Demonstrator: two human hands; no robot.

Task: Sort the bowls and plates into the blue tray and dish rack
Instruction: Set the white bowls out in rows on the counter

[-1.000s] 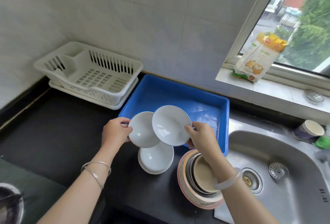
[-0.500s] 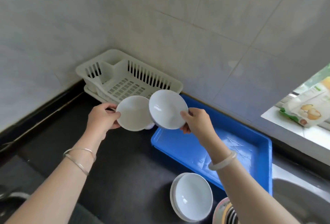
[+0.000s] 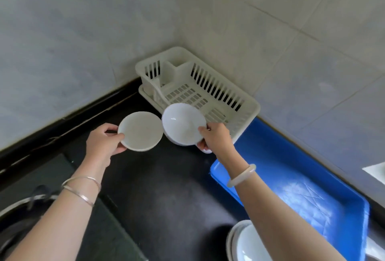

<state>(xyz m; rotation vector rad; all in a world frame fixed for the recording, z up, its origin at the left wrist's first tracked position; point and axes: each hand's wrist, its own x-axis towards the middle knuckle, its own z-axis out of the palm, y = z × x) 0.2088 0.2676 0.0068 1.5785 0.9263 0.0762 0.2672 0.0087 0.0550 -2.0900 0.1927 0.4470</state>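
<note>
Head view: two glossy white bowls, one per hand.

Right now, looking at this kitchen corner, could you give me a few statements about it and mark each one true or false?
1. Each hand holds a white dish: the left hand holds one white dish, the right hand another white dish. True.
2. The dish rack is already full of plates. False: nothing lies in it yet.
3. The blue tray sits beside the rack. True.
4. Both wrists are bare. False: each wears bangles.
5. More white dishes wait stacked on the counter. True.
</note>
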